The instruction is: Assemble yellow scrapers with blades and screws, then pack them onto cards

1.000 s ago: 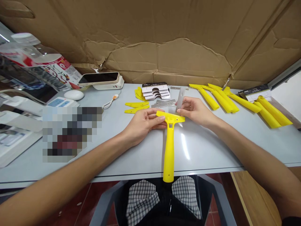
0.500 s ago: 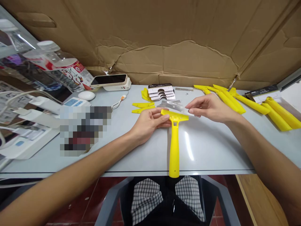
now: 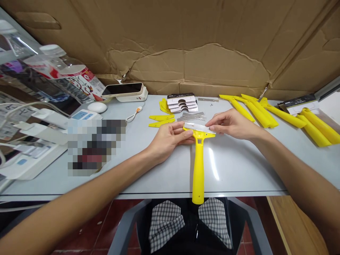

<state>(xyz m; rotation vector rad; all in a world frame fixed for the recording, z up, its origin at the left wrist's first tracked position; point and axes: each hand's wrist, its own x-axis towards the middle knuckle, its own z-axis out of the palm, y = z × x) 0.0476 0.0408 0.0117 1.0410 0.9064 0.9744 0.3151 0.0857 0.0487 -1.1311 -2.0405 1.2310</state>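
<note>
My left hand (image 3: 174, 139) is closed on the left end of the head of a yellow scraper handle (image 3: 198, 170), its grip pointing down toward me past the table's edge. A thin silver metal blade (image 3: 197, 127) lies along the top of that head. My right hand (image 3: 227, 124) pinches the blade's right end between thumb and fingers. Just behind the head, more metal blades (image 3: 191, 116) lie in a loose pile on the table. To the left of them are flat yellow plastic plates (image 3: 160, 120).
Stacked printed cards (image 3: 182, 103) stand at the back. On the right lie several yellow handles (image 3: 259, 111) and a black-and-white package (image 3: 299, 105). At left are a phone (image 3: 123, 90) on a white box, a white mouse (image 3: 97, 107), bottles (image 3: 77, 79) and power strips (image 3: 34, 152). Cardboard (image 3: 186, 42) walls the back.
My right hand has moved left, bringing the metal blade from just behind the scraper head onto it. The handle has shifted slightly right and toward me in my left hand.
</note>
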